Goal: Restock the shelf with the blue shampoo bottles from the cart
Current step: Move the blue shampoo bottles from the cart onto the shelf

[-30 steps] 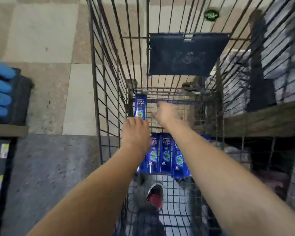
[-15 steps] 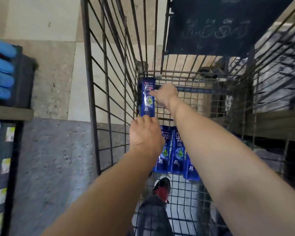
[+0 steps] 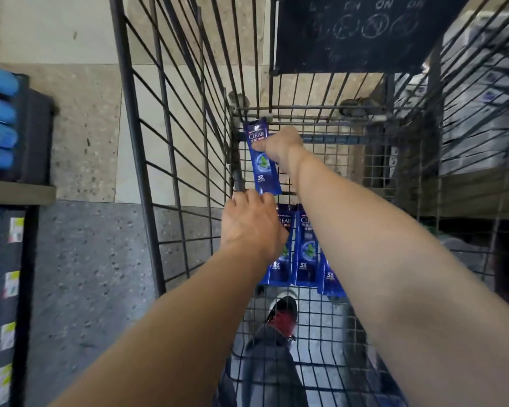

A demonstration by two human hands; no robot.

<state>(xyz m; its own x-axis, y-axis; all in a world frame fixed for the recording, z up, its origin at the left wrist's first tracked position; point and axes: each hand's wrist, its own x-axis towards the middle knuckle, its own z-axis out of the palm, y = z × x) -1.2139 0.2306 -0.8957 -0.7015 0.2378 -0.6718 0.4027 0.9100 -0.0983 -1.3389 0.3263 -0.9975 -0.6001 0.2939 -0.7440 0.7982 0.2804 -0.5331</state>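
Your wire cart point(image 3: 171, 160) fills the view, the shelf point(image 3: 15, 189) at far left. Three blue shampoo bottles point(image 3: 304, 248) lie on its floor. Your left hand point(image 3: 252, 227) spreads open over them; your right hand point(image 3: 281, 148) fingers grip a fourth bottle point(image 3: 262, 168) at the far end

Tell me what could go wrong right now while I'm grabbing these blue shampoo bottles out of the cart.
Your right hand pinches the far bottle only near its top, so it might swing or slip. Your left hand rests over the row of three bottles; scooping them at once could drop one. Both arms reach deep past the wire cart wall, which could catch a bottle coming out.
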